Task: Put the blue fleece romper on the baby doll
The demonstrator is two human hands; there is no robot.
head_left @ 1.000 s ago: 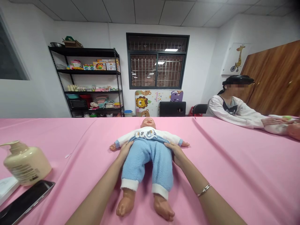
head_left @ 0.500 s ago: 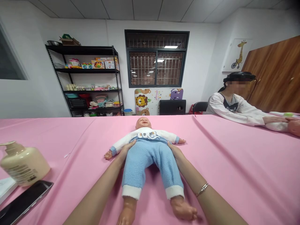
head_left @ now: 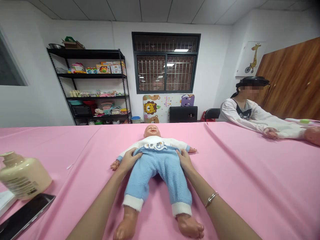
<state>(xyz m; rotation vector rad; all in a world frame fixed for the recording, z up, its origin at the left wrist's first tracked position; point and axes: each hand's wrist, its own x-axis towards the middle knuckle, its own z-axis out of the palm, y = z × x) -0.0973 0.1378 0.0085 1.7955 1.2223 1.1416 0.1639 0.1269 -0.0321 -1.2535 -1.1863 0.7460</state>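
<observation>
In the head view, the doll point(head_left: 152, 132) lies face-up on the pink cloth point(head_left: 232, 186), feet nearest; the left hand point(head_left: 129, 159) and right hand point(head_left: 185, 160) pinch opposite sides of the blue trousers' point(head_left: 160, 163) waistband, apparently to keep it even.

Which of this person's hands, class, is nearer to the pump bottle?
The left. The left hand is at the side of the blue trousers' waist towards the pump bottle; the right hand is at the opposite side, with the doll between it and the bottle.
</observation>
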